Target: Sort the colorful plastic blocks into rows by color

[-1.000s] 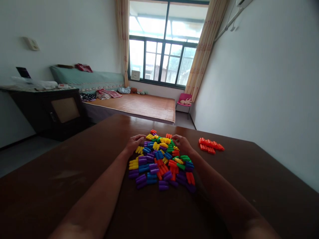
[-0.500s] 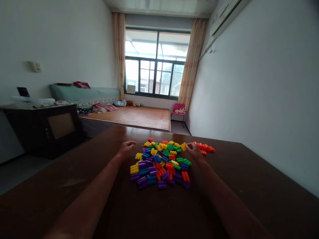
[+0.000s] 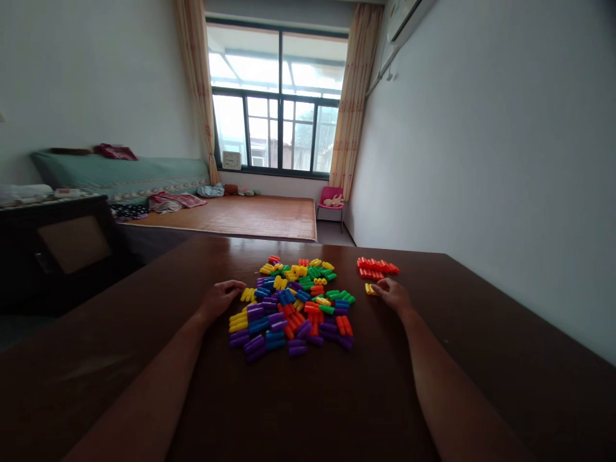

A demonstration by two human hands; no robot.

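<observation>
Low over the table, my right hand (image 3: 393, 295) pinches a yellow plastic block (image 3: 370, 289) made of joined tubes, just in front of a row of orange-red blocks (image 3: 376, 267). My left hand (image 3: 222, 300) is at the left edge of a loose pile of colourful blocks (image 3: 287, 296). Its thumb and fingers are slightly apart, with the fingertips close beside another yellow block (image 3: 248, 294); whether they touch it I cannot tell. Purple, blue, green, orange-red and yellow pieces lie mixed in the pile between my hands.
The blocks lie on a dark brown, glossy table (image 3: 298, 404). Beyond its far edge stand a bed with a woven mat (image 3: 260, 215) and a pink chair (image 3: 331, 197). A dark cabinet (image 3: 72, 240) is at the left, a white wall (image 3: 481, 141) at the right.
My right hand has carried the yellow block from the pile's far right edge to the front of the orange-red row. My left hand has come nearer, beside a yellow block. The view has turned right.
</observation>
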